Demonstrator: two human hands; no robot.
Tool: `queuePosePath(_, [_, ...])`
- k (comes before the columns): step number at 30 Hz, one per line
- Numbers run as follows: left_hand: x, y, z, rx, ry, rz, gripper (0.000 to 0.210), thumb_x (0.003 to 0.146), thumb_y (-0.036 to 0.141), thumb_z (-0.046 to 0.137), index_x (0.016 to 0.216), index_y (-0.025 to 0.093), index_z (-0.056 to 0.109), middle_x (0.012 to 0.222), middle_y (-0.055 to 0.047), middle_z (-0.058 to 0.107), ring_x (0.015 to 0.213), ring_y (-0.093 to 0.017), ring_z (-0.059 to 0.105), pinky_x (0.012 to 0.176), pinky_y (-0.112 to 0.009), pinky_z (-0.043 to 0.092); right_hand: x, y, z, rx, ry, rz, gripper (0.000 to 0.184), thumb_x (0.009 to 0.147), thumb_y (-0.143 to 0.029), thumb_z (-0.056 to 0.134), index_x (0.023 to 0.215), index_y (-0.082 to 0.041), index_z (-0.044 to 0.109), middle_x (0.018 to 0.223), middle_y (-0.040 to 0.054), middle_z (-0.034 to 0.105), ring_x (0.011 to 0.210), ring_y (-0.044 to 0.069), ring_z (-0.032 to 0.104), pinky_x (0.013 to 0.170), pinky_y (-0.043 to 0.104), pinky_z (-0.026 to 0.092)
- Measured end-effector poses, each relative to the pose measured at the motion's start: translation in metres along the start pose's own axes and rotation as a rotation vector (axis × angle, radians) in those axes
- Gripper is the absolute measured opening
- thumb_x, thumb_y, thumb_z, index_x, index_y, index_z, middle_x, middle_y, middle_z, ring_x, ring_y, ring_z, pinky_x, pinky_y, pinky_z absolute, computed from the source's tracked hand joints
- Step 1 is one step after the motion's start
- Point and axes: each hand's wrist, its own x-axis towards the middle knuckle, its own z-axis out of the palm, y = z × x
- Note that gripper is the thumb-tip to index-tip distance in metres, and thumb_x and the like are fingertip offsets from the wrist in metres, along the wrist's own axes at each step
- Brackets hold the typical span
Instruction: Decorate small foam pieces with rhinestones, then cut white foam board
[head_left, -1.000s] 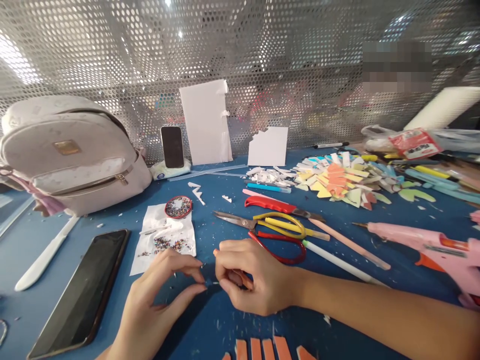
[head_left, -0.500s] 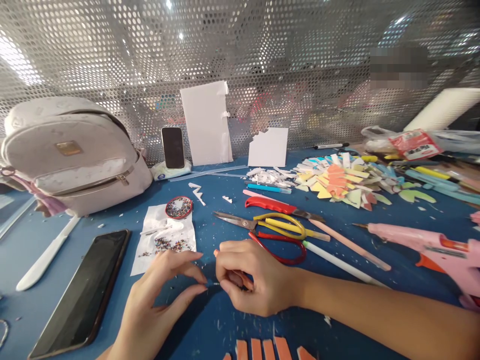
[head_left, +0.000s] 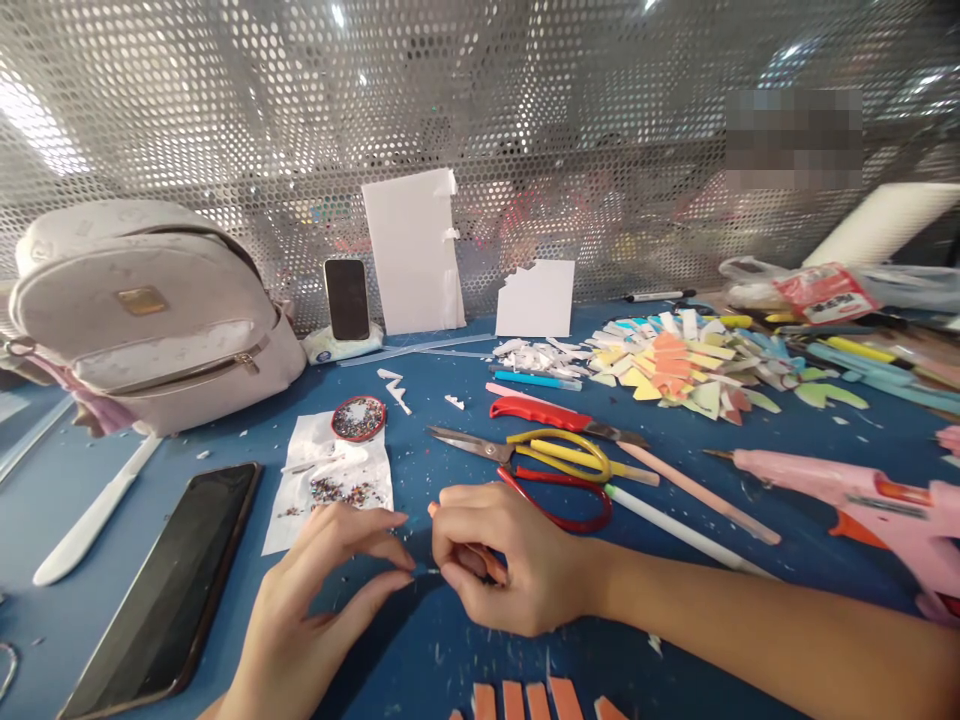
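Note:
Low in the middle, my left hand (head_left: 322, 585) has its thumb and middle fingertip pressed together, with the index finger raised apart. Just right of it, my right hand (head_left: 517, 560) is closed, its fingers curled in a pinch. A tiny, thin, pale piece shows in the narrow gap between both pinches; what it is I cannot make out. An orange bit peeks out at the right index finger. Behind the left hand, a white paper sheet (head_left: 295, 456) carries loose multicoloured beads (head_left: 345, 490) and a round red-rimmed dish (head_left: 358, 418) of beads.
Scissors (head_left: 472, 442) with yellow and red handles and a red cutter (head_left: 540, 411) lie beyond my right hand. A pink glue gun (head_left: 847, 480) is at right, near piled foam scraps (head_left: 682, 360). At left are a phone (head_left: 169, 590), a white knife (head_left: 97, 515) and a backpack (head_left: 150, 310).

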Motion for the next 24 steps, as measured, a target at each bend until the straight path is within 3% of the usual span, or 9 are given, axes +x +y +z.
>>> queuePosePath(12, [0.0005,-0.0005,-0.0027,0.045,-0.068,0.078,0.029,0.093,0.012,0.065,0.117,0.026,0.061,0.091,0.000,0.077,0.085,-0.018,0.070,0.077,-0.030,0.055,0.0015,-0.0015,-0.0013,-0.011,-0.012,-0.003,0.012,0.075,-0.010,0.051,0.071,-0.020,0.046,0.056,-0.0057,0.040,0.058,0.011,0.043,0.056,0.024,0.034])
queuePosePath(24, [0.0032,0.0025,-0.0032,0.073,-0.046,0.116,0.025,0.090,0.012,0.068,0.110,0.026,0.064,0.085,0.001,0.075,0.079,-0.018,0.068,0.071,-0.027,0.056,0.0016,-0.0032,-0.0024,-0.028,-0.002,-0.003,0.013,0.078,-0.010,0.052,0.072,-0.020,0.045,0.058,-0.0047,0.042,0.058,0.012,0.044,0.054,0.022,0.033])
